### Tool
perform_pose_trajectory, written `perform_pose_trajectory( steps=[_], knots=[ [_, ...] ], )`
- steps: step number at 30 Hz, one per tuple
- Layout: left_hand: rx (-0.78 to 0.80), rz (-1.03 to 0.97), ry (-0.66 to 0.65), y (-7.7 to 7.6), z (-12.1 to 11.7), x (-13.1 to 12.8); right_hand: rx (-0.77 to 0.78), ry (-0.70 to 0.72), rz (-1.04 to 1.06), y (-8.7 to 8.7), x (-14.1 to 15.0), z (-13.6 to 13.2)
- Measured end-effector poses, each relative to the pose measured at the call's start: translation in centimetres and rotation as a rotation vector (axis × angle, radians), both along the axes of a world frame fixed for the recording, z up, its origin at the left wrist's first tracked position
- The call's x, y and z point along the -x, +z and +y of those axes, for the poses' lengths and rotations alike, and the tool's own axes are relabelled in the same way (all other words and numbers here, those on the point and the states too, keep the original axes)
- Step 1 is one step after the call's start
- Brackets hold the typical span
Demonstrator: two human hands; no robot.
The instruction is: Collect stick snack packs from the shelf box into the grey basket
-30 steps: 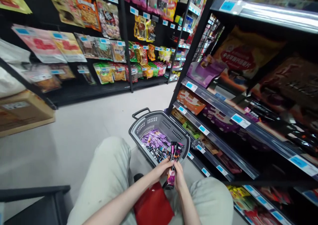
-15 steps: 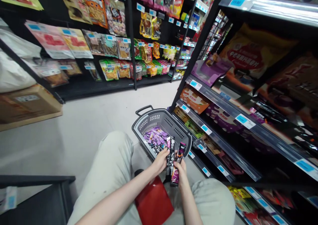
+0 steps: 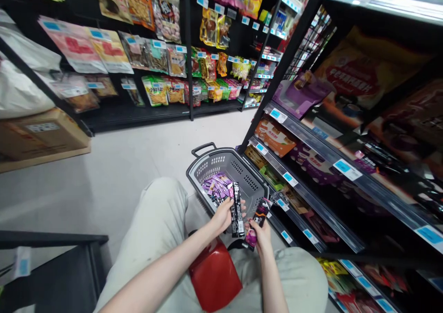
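Observation:
My left hand (image 3: 223, 215) is closed around long black stick packets (image 3: 237, 214), their printed backs facing up; how many are stacked there I cannot tell. In my right hand (image 3: 262, 234) a black, purple and orange stick packet (image 3: 260, 213) is gripped, tilted to the right. A gap separates the two hands. Just beyond them stands a grey shopping basket (image 3: 247, 179) on the floor, with a heap of purple and black stick packets (image 3: 217, 186) in its left part. My hands partly cover the basket's near side.
To the right rises a black shelf rack (image 3: 311, 197) with boxes and bags. Hanging snack bags (image 3: 155, 91) line the far rack. A cardboard box (image 3: 44, 135) sits at left under white bags (image 3: 24, 87). A red object (image 3: 216, 278) lies between my knees.
My hands were together on the packets; they have moved apart, splitting the packets between left and right. The view has shifted slightly, with the basket lying a little farther right.

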State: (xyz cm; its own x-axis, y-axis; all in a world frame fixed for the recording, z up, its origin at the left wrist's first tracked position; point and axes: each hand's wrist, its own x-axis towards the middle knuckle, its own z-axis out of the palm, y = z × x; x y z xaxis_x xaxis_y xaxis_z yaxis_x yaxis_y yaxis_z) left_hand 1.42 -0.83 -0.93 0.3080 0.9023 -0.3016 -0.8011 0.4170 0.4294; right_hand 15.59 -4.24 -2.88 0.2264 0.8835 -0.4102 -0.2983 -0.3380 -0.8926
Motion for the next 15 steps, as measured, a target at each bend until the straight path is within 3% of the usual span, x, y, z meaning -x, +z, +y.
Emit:
perform_pose_trajectory(
  steps=[8, 15],
  knots=[
    [-0.081, 0.243, -0.094, 0.4, -0.2, 0.3, -0.009, 0.056, -0.057, -0.4, 0.4, -0.3],
    [-0.276, 0.546, -0.408, -0.7, -1.0, 0.0, -0.130, -0.074, -0.158, 0.7, 0.4, -0.3]
  ],
)
